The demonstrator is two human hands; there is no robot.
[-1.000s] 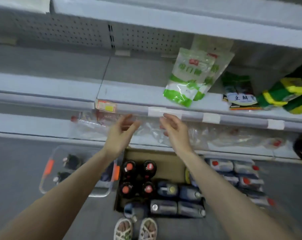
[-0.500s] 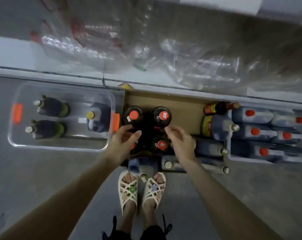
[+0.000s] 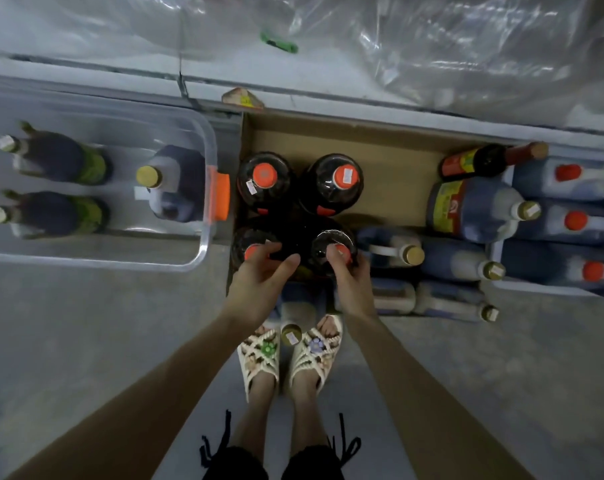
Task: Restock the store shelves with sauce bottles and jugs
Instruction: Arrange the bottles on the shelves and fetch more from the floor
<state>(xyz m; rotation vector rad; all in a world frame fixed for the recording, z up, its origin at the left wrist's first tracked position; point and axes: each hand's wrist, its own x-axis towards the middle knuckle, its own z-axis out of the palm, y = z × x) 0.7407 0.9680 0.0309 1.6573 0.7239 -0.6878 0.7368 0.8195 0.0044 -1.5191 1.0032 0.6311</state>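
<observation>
Head: hands (image 3: 260,287) (image 3: 350,282) touch bottles (image 3: 331,237) at box (image 3: 390,168) edge.

Single wide-angle head-worn view, facing almost straight down along both forearms (image 3: 175,386), near above the left hand (image 3: 259,282) and right hand (image 3: 350,278) at frame centre, cardboard box (image 3: 380,161) under and beyond the hands, sandalled feet (image 3: 259,358) nearer than the hands, shelf edge (image 3: 362,102) farthest, margins bowed.
</observation>
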